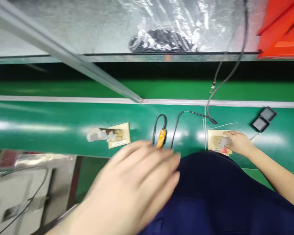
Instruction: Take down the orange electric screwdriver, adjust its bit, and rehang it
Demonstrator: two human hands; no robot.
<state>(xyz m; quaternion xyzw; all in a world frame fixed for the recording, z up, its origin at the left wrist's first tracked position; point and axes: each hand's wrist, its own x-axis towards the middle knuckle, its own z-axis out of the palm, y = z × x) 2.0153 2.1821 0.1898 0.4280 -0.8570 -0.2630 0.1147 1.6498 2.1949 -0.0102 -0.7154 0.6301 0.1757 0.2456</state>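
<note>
My left hand (137, 176) hangs blurred in the foreground, fingers spread, holding nothing, close to an orange tool (161, 138) with a black cable on the green bench (39, 120). My right hand (237, 143) rests on a tan wooden jig (214, 141) at the bench's front edge, fingers over a small grey part (224, 141) with a red bit below it. I cannot tell if the fingers grip that part. A second tan jig (119, 134) with a whitish part (95, 134) lies to the left.
Two black square pieces (264, 118) lie at the right of the bench. A black cable (231, 65) hangs down from above. Behind runs a green belt (161, 88), then a shelf with a clear plastic bag (161, 36) and a red bin (284, 29). My dark lap (210, 195) fills the foreground.
</note>
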